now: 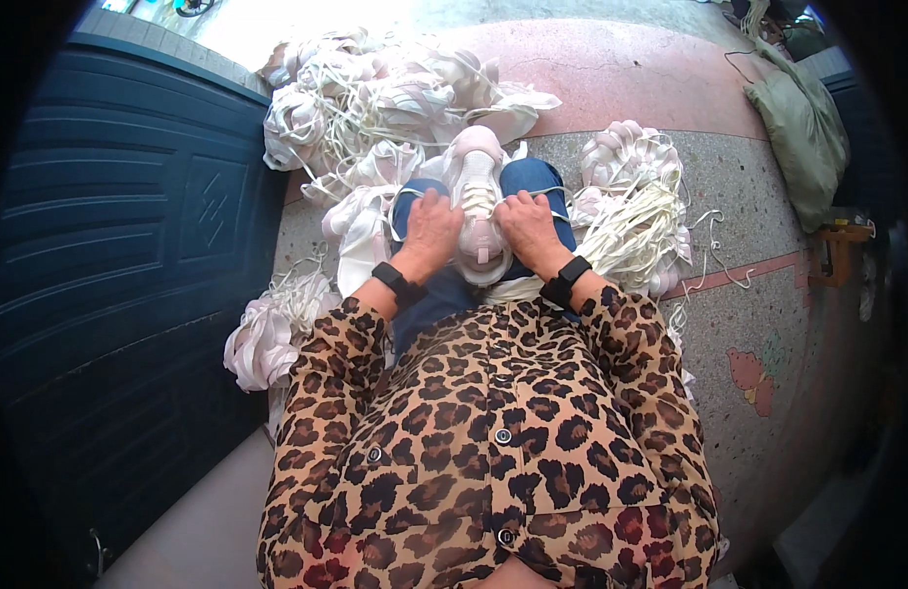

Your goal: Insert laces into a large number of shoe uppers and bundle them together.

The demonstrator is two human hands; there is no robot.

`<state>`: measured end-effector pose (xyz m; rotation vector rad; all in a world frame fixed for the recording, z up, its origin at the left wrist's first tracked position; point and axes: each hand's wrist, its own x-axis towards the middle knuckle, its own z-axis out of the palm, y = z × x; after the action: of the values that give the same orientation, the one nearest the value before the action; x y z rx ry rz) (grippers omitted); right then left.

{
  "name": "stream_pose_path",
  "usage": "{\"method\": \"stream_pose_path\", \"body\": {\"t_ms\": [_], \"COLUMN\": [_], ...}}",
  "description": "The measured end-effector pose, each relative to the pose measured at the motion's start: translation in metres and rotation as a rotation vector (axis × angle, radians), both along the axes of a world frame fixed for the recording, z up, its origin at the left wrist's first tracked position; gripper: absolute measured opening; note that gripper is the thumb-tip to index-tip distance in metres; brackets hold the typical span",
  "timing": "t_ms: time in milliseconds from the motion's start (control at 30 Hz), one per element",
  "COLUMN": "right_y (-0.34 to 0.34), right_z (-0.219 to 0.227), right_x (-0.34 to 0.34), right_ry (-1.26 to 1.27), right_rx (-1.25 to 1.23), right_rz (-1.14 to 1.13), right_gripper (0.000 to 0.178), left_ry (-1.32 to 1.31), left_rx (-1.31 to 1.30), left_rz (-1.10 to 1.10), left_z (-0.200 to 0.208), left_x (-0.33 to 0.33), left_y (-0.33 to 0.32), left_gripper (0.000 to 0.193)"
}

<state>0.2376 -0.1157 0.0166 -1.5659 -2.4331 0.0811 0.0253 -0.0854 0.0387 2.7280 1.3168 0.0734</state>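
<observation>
A pale pink and white sneaker rests between my knees, its toe pointing away from me. Cream laces cross its tongue in several rows. My left hand is closed at the shoe's left side, and a loop of white shoelace shows beyond its fingers. On the right side, my right hand is closed too, with a shoelace running out from it over my knee. The fingertips of both hands are partly hidden by the knuckles.
A large heap of pink and white shoe uppers with laces lies ahead to the left. Smaller bundles lie at the right and near left. A dark blue panelled door stands left; a grey-green sack hangs at far right.
</observation>
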Motion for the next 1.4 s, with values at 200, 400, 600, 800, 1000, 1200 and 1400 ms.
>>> {"method": "stream_pose_path", "body": {"t_ms": [200,400,600,800,1000,1200,1400], "right_y": [-0.017,-0.012,-0.012,-0.014,0.0,0.012,0.025], "right_z": [0.017,-0.005,-0.015,-0.014,-0.001,0.035,0.218], "right_x": [-0.002,0.008,0.017,0.011,0.004,0.004,0.038], "right_ry": [0.032,-0.071,0.203,0.092,-0.073,0.664,1.312], "right_rx": [-0.084,-0.163,-0.145,-0.032,0.001,0.189,0.505], "right_rz": [-0.151,-0.196,-0.166,-0.001,0.07,0.003,0.042], "right_gripper": [0.023,0.02,0.018,0.02,0.013,0.015,0.014], "left_ry": [-0.13,-0.01,-0.214,-0.426,-0.029,-0.217,-0.263], "left_rx": [0.064,0.096,-0.169,-0.175,-0.298,-0.46,-0.495], "left_rz": [0.197,0.201,0.307,0.195,0.026,0.242,0.29], "left_z": [-0.004,0.004,-0.015,-0.005,-0.008,0.007,0.012], "left_x": [-0.003,0.0,-0.01,-0.026,-0.011,-0.01,-0.012], "left_y": [-0.008,-0.028,-0.023,0.006,0.029,0.028,0.021], "left_gripper": [0.018,0.021,0.019,0.024,0.023,0.02,0.024]}}
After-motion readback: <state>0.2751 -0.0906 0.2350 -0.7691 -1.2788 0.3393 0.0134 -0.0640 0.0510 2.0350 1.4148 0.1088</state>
